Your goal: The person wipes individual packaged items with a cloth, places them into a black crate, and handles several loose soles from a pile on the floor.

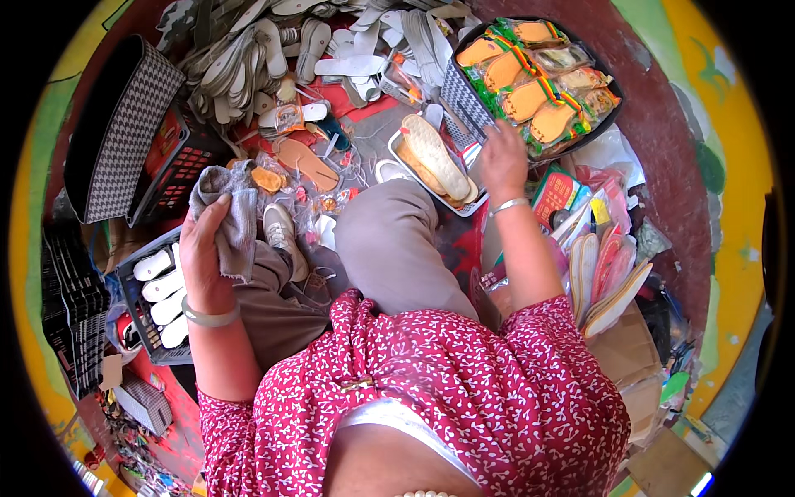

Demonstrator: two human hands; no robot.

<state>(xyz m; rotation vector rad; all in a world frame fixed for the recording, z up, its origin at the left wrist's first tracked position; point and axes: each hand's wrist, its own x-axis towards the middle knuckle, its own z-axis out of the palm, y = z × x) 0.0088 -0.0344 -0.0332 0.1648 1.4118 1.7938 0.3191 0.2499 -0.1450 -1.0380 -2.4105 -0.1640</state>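
In my left hand (204,253) is a grey cloth (232,211), pinched by the thumb and fingers and hanging down beside my knee. My right hand (503,161) reaches forward between a white tray (400,147) and a houndstooth-patterned basket (465,98); its fingers point away and look slightly blurred, so any grip is unclear. Pale insoles (434,153) lie stacked in the tray. Orange insoles (530,99) in clear packaging with green and striped trim fill the basket.
A big heap of whitish insoles (240,70) lies at the far left. Black baskets (170,170) stand at the left, above a grey crate (170,354) of white insoles. Scraps and a tan insole (306,164) litter the floor. Bagged insoles (609,265) and a cardboard box (625,348) are at my right.
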